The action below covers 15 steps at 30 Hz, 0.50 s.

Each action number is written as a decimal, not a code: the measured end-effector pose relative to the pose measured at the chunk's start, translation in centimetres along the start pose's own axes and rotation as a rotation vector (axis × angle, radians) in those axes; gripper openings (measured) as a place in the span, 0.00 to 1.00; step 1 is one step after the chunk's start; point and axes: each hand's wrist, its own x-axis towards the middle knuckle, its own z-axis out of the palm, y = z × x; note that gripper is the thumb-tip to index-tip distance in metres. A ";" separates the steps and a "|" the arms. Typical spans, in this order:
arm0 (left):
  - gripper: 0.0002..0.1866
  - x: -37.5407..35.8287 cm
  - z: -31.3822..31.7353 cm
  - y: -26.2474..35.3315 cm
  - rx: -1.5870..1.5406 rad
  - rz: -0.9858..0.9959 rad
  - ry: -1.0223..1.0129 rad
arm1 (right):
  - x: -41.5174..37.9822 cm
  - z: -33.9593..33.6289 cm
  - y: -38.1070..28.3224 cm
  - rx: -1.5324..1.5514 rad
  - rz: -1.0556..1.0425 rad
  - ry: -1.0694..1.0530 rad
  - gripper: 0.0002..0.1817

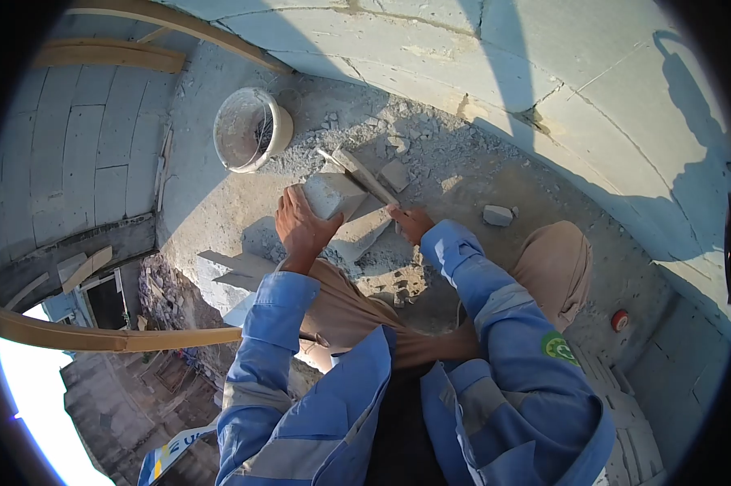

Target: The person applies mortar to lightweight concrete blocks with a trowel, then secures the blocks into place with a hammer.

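The tool's [364, 174] working end is hard to make out against the rubble, its handle clenched in the right hand [410, 223], while the left hand [300, 227] grasps 1 pale grey, rough-edged block [333, 194] on the dusty slab, near-right of the bucket [250, 130].

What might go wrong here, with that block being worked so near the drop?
1. The left hand steadies the block close to the tool in the right hand; a slip might strike its fingers.
2. The slab edge lies just beside the person; loose rubble could roll off or upset footing.
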 end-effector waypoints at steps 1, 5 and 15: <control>0.44 0.0 0.3 -0.5 0.026 0.031 0.065 | 0.1 0.4 -0.6 0.017 -0.072 0.004 0.46; 0.45 0.3 -1.3 0.4 -0.014 -0.034 -0.001 | 1.5 -0.5 1.0 -0.018 0.037 -0.017 0.45; 0.47 0.2 -0.8 0.1 -0.026 -0.027 -0.003 | 0.4 -0.2 -0.8 0.017 -0.090 -0.074 0.47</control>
